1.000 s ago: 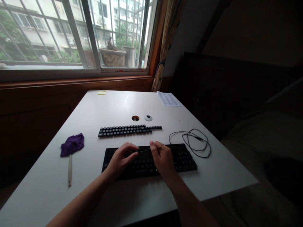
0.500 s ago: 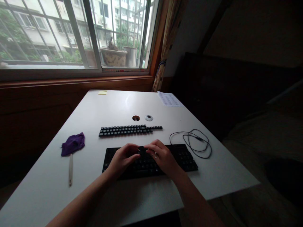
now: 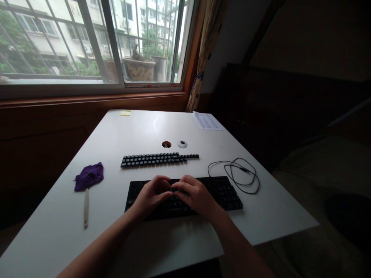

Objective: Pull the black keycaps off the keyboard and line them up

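Note:
A black keyboard [image 3: 224,196] lies on the white table in front of me, its middle covered by my hands. Over its left half my left hand [image 3: 153,193] is curled, thumb and fingers bent toward each other. My right hand [image 3: 194,194] is closed in a pinch, its fingertips meeting those of the left above the keys. Whatever sits between the fingertips is too small and dark to make out. Behind the keyboard, loose black keycaps [image 3: 150,159] stand lined up in several rows.
To the left lies a purple cloth [image 3: 89,176] on a pale handle [image 3: 86,208]. A coiled black cable [image 3: 232,165] rests at right. Further back are a round table hole [image 3: 166,144], its grey cover [image 3: 182,144], a printed sheet [image 3: 207,121] and yellow sticky notes [image 3: 125,112].
My right hand has turned and its fingers have closed into a pinch against the left fingertips. The left hand has barely moved. Keyboard and keycap rows stay in place.

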Demonstrator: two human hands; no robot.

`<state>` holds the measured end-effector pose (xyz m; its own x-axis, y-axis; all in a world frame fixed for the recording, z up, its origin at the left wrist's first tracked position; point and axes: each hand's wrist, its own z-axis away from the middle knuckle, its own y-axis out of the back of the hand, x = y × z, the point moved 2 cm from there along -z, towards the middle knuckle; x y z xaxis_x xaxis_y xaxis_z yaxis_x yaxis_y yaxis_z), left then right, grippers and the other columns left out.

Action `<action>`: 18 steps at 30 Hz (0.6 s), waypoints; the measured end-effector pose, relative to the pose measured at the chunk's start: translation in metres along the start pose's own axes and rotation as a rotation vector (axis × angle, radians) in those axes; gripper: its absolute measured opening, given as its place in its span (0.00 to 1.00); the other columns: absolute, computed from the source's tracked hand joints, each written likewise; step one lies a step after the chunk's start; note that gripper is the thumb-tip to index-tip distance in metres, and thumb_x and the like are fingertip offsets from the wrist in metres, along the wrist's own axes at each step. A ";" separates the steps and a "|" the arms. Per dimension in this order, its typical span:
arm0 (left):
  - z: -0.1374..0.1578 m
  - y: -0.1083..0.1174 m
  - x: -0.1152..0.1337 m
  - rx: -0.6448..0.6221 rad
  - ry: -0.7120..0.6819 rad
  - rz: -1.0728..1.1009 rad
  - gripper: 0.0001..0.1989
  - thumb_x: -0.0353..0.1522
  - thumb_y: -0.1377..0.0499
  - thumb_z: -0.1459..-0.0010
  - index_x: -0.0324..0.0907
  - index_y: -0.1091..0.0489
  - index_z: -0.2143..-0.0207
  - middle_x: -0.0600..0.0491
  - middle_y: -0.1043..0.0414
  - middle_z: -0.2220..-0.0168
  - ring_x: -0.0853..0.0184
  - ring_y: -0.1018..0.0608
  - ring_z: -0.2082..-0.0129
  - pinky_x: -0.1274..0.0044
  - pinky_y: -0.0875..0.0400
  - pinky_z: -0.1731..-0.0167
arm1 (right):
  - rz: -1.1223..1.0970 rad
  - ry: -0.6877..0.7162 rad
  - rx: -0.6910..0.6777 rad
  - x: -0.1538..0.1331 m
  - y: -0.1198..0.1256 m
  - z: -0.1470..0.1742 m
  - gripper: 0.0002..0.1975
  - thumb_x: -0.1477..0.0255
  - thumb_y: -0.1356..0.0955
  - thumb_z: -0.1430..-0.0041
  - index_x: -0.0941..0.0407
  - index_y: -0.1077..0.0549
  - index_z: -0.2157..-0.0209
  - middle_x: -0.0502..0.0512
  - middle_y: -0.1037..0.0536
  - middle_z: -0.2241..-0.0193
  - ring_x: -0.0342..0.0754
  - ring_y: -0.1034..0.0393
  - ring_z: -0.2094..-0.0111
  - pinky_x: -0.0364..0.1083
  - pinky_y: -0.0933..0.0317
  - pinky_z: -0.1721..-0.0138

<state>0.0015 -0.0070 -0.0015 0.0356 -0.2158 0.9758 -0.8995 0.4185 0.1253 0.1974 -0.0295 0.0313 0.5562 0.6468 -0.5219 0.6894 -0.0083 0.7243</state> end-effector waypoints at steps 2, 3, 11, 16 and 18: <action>0.000 0.000 0.001 0.000 -0.002 0.059 0.20 0.34 0.34 0.44 0.43 0.34 0.51 0.52 0.26 0.62 0.65 0.23 0.62 0.73 0.27 0.58 | -0.005 -0.004 0.006 -0.001 -0.001 0.000 0.10 0.74 0.31 0.38 0.54 0.25 0.55 0.54 0.28 0.64 0.47 0.32 0.62 0.46 0.35 0.60; 0.000 0.001 0.001 0.000 -0.002 0.089 0.21 0.34 0.34 0.44 0.43 0.34 0.50 0.52 0.27 0.62 0.65 0.23 0.61 0.73 0.27 0.58 | -0.011 -0.005 0.012 -0.001 -0.003 0.000 0.10 0.74 0.31 0.38 0.54 0.25 0.55 0.54 0.27 0.64 0.47 0.32 0.62 0.46 0.35 0.60; 0.000 0.003 -0.003 -0.004 0.030 0.216 0.22 0.34 0.34 0.44 0.43 0.35 0.49 0.53 0.28 0.63 0.66 0.25 0.61 0.74 0.28 0.59 | -0.040 -0.027 0.058 -0.001 -0.012 0.000 0.09 0.72 0.32 0.37 0.54 0.25 0.54 0.53 0.26 0.65 0.46 0.30 0.64 0.45 0.35 0.61; 0.000 0.004 -0.007 0.001 0.055 0.255 0.22 0.33 0.33 0.45 0.43 0.34 0.50 0.53 0.28 0.62 0.66 0.24 0.60 0.73 0.28 0.57 | -0.042 -0.030 0.076 0.001 -0.016 0.001 0.09 0.71 0.32 0.36 0.54 0.25 0.54 0.53 0.26 0.66 0.46 0.30 0.64 0.45 0.35 0.61; 0.000 0.004 -0.008 0.006 0.062 0.265 0.22 0.32 0.33 0.45 0.43 0.34 0.50 0.52 0.28 0.62 0.66 0.24 0.59 0.73 0.28 0.56 | -0.041 -0.023 0.092 0.002 -0.018 0.002 0.09 0.71 0.32 0.36 0.54 0.24 0.54 0.53 0.25 0.66 0.46 0.30 0.65 0.45 0.35 0.61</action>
<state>-0.0025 -0.0032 -0.0089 -0.1752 -0.0444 0.9835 -0.8833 0.4483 -0.1372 0.1867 -0.0290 0.0160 0.5367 0.6300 -0.5613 0.7509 -0.0531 0.6583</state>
